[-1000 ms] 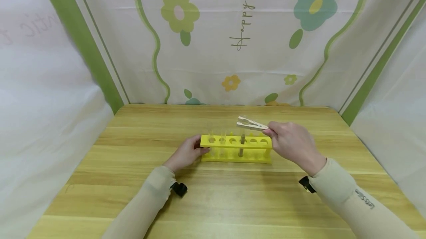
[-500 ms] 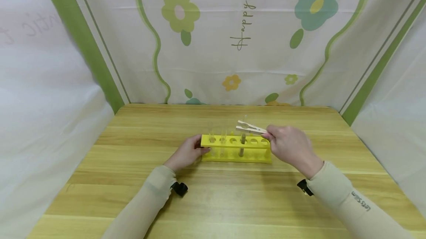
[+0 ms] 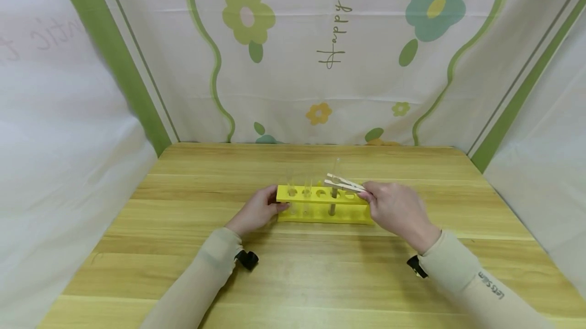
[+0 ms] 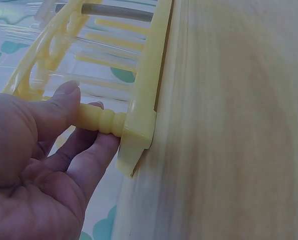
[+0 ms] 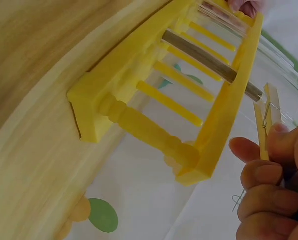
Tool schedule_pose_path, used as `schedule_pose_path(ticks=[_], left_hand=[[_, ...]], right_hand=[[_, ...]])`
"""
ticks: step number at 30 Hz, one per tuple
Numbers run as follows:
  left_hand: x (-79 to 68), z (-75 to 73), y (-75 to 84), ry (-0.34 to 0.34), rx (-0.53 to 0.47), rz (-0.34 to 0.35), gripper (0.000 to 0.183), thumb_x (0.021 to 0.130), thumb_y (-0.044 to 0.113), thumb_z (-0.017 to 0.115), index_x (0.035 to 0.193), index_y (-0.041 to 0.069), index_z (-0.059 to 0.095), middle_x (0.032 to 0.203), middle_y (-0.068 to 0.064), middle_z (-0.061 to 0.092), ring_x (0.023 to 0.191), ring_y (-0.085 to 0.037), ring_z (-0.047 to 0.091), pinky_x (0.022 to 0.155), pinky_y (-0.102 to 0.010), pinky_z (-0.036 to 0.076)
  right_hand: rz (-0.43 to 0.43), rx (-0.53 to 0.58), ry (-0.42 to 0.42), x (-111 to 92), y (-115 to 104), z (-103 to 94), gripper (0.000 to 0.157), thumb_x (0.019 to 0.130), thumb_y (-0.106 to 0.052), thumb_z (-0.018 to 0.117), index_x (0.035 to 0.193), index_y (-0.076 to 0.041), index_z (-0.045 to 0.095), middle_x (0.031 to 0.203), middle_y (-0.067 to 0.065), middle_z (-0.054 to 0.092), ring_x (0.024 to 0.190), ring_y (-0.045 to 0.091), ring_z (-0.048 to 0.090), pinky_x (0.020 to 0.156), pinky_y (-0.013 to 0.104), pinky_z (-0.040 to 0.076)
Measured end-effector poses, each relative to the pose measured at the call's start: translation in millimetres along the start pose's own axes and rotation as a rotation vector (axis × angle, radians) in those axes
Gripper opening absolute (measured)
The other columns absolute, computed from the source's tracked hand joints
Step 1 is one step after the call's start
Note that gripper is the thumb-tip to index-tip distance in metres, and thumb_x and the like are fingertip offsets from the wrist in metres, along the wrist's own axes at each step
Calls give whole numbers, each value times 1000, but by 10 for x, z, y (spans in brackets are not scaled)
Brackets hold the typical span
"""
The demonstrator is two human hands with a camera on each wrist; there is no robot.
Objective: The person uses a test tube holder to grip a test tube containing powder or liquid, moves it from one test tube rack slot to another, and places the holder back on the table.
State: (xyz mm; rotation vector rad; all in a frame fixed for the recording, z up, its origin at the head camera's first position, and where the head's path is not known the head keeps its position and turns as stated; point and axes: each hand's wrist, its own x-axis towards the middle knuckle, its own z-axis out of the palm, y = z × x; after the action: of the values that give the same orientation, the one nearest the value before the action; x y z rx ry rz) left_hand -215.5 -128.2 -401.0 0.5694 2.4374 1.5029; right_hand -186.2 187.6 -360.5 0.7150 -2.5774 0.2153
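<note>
A yellow test tube rack (image 3: pixel 320 200) stands on the table. My left hand (image 3: pixel 256 211) holds its left end; in the left wrist view the thumb and fingers grip the yellow end post (image 4: pixel 99 118). Near the rack's middle stands a test tube (image 3: pixel 332 210) with grey-brown contents, its clear upper part rising above the top bar. My right hand (image 3: pixel 397 211) pinches a wooden test tube clamp (image 3: pixel 351 186) by its handle end. In the right wrist view, the clamp's tips (image 5: pixel 270 102) lie at this tube's upper part, just above the top bar.
Two clear test tubes (image 3: pixel 307 186) stand in the rack's left holes. Several yellow drying pegs (image 5: pixel 169 102) line its back. Wood-grained table (image 3: pixel 302 278) surrounds the rack, and a flowered cloth wall (image 3: pixel 284 80) rises behind the far edge.
My right hand and the clamp have moved down and slightly left, lower along the tube with grey-brown contents. The left hand and rack stay put.
</note>
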Motion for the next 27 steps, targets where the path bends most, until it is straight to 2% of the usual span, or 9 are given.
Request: schedule_pose_path(ticks=[3,5,8,12,18,25,27], left_hand=[[3,1,-11,-3,-11,5,26,90,11,60,116,15,56,107,3,61,94,-17,58,78,-35,48],[5,1,-20,-4,-15,7,26,90,11,60,116,15,56,107,3,61,94,-17,58,78,-35,48],[10,1,-33,-7,-14,15,27,90,11,59,117,15,56,108,3,61,95,-16,58,78,-33,48],[15,3,-41,-6,-10,27,28,90,11,59,118,16,56,109,3,61,95,-15,58,78,-32,48],[8,0,-30,-8,-7,31,29,90,10,59,119,15,55,109,3,60,96,-15,58,78,-31,48],[-17,-9,25,-15,-13,4,29,91,10,58,119,15,55,109,2,60,95,-19,58,78,-34,48],[5,-3,-21,-15,-12,2,30,91,10,58,120,16,55,109,3,60,95,-18,58,78,-34,48]], right_hand=[[6,-3,-3,-20,-9,18,17,91,-27,57,89,-14,68,51,-7,43,36,3,23,33,22,22],[15,4,-10,-36,-17,28,22,91,-28,57,103,-14,69,51,-7,44,36,4,21,32,22,21],[28,15,-24,-65,-26,42,27,92,-29,56,112,-16,67,47,-8,38,36,3,16,32,21,19],[33,4,-32,-98,-34,57,30,92,-30,56,117,-17,64,44,-9,30,38,4,16,33,21,19],[48,-24,-44,-135,-48,92,32,92,-31,56,120,-18,63,44,-9,29,38,6,18,33,23,20],[72,-1,-81,-173,-62,129,33,92,-31,55,123,-19,61,44,-7,30,39,6,19,33,22,20],[80,3,-89,-179,-66,133,34,92,-31,55,124,-19,60,45,-7,31,39,7,20,33,22,21]])
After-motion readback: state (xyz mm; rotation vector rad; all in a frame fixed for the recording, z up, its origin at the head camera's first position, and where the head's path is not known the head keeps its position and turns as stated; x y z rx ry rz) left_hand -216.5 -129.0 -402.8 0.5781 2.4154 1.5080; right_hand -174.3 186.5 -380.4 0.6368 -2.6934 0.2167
